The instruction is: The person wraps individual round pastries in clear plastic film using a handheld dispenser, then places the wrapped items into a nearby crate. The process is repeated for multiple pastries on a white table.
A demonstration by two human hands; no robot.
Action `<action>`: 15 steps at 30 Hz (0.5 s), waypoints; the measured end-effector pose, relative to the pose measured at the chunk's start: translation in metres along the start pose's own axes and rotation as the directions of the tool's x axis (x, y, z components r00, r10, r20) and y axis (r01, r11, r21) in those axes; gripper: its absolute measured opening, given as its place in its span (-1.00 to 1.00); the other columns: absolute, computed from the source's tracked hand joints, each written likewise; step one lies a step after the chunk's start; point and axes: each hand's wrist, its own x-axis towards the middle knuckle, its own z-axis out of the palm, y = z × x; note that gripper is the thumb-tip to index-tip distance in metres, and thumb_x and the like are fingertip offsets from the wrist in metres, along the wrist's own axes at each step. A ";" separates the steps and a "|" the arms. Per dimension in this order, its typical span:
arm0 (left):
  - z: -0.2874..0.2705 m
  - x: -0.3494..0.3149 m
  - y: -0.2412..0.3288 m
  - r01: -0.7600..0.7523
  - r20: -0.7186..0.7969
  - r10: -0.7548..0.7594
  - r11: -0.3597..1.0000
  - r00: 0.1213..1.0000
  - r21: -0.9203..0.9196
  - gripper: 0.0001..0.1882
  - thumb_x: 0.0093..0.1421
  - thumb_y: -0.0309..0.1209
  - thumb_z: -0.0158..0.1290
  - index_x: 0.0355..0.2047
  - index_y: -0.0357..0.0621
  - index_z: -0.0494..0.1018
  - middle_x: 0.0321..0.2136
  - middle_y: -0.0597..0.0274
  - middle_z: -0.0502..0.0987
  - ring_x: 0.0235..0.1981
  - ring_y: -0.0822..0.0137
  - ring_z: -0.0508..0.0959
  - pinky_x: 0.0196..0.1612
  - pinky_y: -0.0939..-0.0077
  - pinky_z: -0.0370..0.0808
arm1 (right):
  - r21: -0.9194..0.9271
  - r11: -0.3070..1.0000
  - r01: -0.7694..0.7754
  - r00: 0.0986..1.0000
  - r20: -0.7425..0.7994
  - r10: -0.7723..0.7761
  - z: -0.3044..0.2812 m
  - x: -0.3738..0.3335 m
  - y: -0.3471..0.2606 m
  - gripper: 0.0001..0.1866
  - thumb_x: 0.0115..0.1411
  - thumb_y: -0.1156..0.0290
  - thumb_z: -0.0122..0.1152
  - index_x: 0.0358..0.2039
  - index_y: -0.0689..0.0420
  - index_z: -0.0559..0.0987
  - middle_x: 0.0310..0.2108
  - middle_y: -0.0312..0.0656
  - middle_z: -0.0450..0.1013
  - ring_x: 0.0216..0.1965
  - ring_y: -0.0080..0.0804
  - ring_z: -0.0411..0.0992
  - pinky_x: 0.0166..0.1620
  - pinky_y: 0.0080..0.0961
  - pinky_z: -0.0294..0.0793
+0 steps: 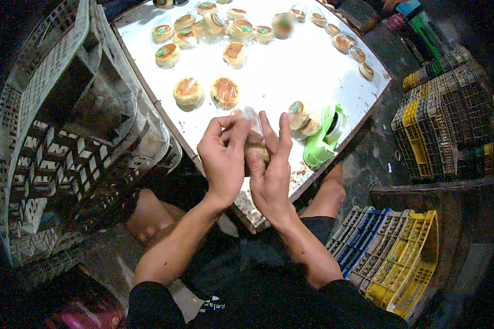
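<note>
The bun (258,150) between the two hands is mostly hidden by the fingers; only a pale part of it is visible, under a shiny clear wrapper (252,122). The left hand (223,151) is at its left side, with bent fingers pinching the wrapper. The right hand (273,175) is at its right side: the thumb lies against the bun, two fingers are stretched forward, and the other fingers are hard to see, so I cannot tell if this hand is grasping firmly. The bun is above the near part of the white table (313,71). One farther bun (284,26) looks blurred, and a dark object (163,3) is cut off by the upper edge.
</note>
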 end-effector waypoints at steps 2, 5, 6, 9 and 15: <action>-0.006 -0.005 -0.008 -0.256 0.097 0.242 0.949 0.966 0.185 -0.88 0.26 -0.45 0.06 -0.28 -0.24 0.39 -0.37 0.24 0.50 -0.33 0.46 0.50 -0.28 0.60 0.48 | 0.249 0.940 -0.234 0.972 0.045 0.230 -0.002 -0.002 0.006 -0.59 0.31 0.42 0.06 0.13 0.30 0.33 -0.01 -0.06 0.43 0.05 -0.37 0.37 0.07 -0.45 0.36; -0.010 0.005 -0.006 -0.476 0.238 0.438 0.869 0.867 0.134 -0.87 0.23 -0.52 0.07 -0.22 -0.20 0.40 -0.20 0.19 0.42 -0.17 0.45 0.44 -0.25 0.61 0.47 | 0.147 0.986 -0.084 0.991 0.113 0.067 -0.024 0.015 0.005 -0.83 0.19 0.53 0.16 -0.20 0.26 0.51 -0.24 -0.12 0.46 -0.27 -0.37 0.45 -0.17 -0.44 0.44; -0.010 0.006 -0.004 -0.439 0.268 0.401 0.893 0.876 0.099 -0.87 0.23 -0.52 0.07 -0.21 -0.18 0.42 -0.19 0.18 0.41 -0.16 0.46 0.43 -0.27 0.62 0.47 | -0.131 0.975 0.181 0.983 0.059 -0.175 -0.031 0.019 0.004 -0.79 0.11 0.60 0.21 -0.20 0.23 0.50 -0.30 -0.09 0.46 -0.28 -0.22 0.48 -0.16 -0.31 0.45; -0.008 0.008 -0.004 -0.221 0.363 0.201 0.975 0.910 0.013 -0.58 0.21 -0.57 0.07 0.06 -0.21 0.25 -0.33 0.23 0.45 -0.24 0.48 0.46 -0.15 0.64 0.43 | 0.185 0.981 -0.049 0.997 0.064 0.038 -0.039 0.022 0.014 -0.65 0.02 0.65 0.25 -0.15 0.19 0.46 -0.35 -0.11 0.45 -0.36 -0.23 0.46 -0.28 -0.37 0.45; -0.001 -0.016 0.002 -0.063 0.280 0.068 0.998 0.957 -0.027 -0.24 0.14 -0.58 0.15 0.25 -0.27 -0.04 -0.43 0.22 0.47 -0.30 0.44 0.51 -0.21 0.58 0.55 | 0.002 0.989 0.150 0.985 0.090 -0.149 -0.052 0.012 0.024 -0.72 -0.02 0.67 0.26 -0.25 0.17 0.52 -0.43 -0.14 0.43 -0.41 -0.25 0.44 -0.32 -0.40 0.44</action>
